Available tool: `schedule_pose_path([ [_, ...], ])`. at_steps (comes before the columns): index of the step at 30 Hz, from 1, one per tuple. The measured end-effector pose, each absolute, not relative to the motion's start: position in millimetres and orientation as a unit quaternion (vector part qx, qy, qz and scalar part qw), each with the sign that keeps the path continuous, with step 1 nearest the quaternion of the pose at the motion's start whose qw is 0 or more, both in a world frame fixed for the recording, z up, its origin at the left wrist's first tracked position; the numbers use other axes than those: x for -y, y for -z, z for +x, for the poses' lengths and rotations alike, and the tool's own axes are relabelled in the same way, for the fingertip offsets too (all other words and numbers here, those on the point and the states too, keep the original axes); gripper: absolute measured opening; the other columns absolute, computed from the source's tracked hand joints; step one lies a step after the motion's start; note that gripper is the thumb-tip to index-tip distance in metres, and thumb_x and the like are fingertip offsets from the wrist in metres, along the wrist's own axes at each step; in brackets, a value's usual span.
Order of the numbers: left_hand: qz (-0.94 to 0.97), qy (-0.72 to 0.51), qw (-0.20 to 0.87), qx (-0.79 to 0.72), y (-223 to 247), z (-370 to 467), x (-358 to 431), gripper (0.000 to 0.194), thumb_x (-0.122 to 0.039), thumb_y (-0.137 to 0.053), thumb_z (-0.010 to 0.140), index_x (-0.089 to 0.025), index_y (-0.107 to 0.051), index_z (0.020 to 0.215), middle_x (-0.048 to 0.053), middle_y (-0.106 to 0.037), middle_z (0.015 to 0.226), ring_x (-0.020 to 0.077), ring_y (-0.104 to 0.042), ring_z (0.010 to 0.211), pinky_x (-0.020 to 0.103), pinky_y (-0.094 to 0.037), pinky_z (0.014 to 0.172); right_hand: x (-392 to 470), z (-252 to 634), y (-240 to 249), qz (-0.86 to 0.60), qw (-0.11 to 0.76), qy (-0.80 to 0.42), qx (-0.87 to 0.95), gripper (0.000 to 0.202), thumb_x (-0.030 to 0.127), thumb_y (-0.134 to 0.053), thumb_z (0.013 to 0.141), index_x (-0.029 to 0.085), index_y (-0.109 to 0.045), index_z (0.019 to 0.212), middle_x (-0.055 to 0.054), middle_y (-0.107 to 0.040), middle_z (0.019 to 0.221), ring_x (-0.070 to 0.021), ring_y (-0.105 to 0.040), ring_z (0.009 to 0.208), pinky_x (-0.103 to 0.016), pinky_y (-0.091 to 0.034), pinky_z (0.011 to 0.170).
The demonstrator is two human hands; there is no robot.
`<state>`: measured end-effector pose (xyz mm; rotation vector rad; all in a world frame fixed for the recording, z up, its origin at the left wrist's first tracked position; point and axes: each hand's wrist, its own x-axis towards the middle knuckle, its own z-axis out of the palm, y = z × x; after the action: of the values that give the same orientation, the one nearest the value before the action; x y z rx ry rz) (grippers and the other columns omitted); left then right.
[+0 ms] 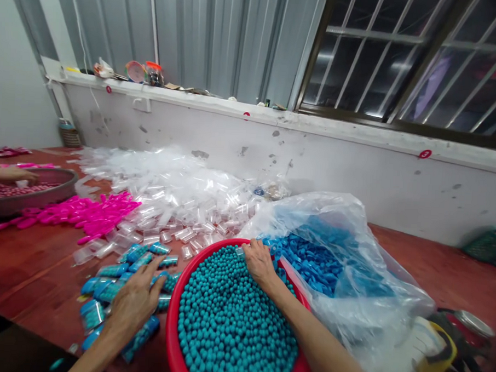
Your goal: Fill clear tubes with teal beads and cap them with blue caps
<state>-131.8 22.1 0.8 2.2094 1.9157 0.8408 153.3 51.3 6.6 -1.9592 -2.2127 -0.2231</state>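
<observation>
My right hand (259, 262) is closed around a small clear plastic tube (239, 252), mostly hidden by the fingers, at the far side of a red basin (174, 298). Teal beads (229, 322) fill this basin almost to the rim. To its left, several clear tubes of teal beads with blue caps (111, 289) lie in a loose pile. Over that pile, my left hand (138, 293) has its fingers apart and appears to hold nothing. Blue plastic caps (310, 263) fill a large clear bag (374, 306) right of the basin.
Behind the basin spreads a heap of clear empty tubes (178, 188). Bright pink plastic pieces (94, 215) lie left of it. Another person's hand (16, 175) is over a grey basin (69, 185) of pink beads. A wall with a ledge (218, 105) bounds the back.
</observation>
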Motion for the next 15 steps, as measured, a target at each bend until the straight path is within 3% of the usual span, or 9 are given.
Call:
schedule_pose_path([
  [5,0.768,-0.305,0.118,-0.551,-5,-78,-18,0.035,-0.029,-0.034,0.082,-0.019,-0.055,0.108,0.008,-0.060,0.107,0.0213,-0.054,0.098,0.036,-0.043,0.086,-46,156,-5,-0.639,0.073,0.060,0.764,0.020,0.024,-0.046,0.083,0.022,-0.053,0.102,-0.005,-0.051,0.100,-0.0155,-0.051,0.089,-0.021,-0.040,0.069],
  [9,0.789,-0.277,0.152,-0.526,-10,-32,-7,0.034,-0.021,-0.036,0.081,-0.018,-0.055,0.109,0.008,-0.059,0.102,0.0208,-0.054,0.095,0.034,-0.042,0.086,-37,152,-1,-0.620,0.068,0.052,0.780,0.020,0.018,-0.037,0.086,0.019,-0.054,0.096,-0.007,-0.051,0.096,-0.0163,-0.052,0.086,-0.022,-0.040,0.065],
  [15,0.816,-0.162,0.163,-0.531,0,2,-5,0.048,-0.017,-0.034,0.080,-0.018,-0.035,0.128,0.013,-0.043,0.127,0.0280,-0.041,0.113,0.040,-0.032,0.095,-14,148,11,-0.553,0.111,-0.009,0.826,0.029,0.007,-0.032,0.083,0.016,-0.053,0.101,-0.008,-0.055,0.090,-0.0188,-0.054,0.083,-0.029,-0.043,0.072],
])
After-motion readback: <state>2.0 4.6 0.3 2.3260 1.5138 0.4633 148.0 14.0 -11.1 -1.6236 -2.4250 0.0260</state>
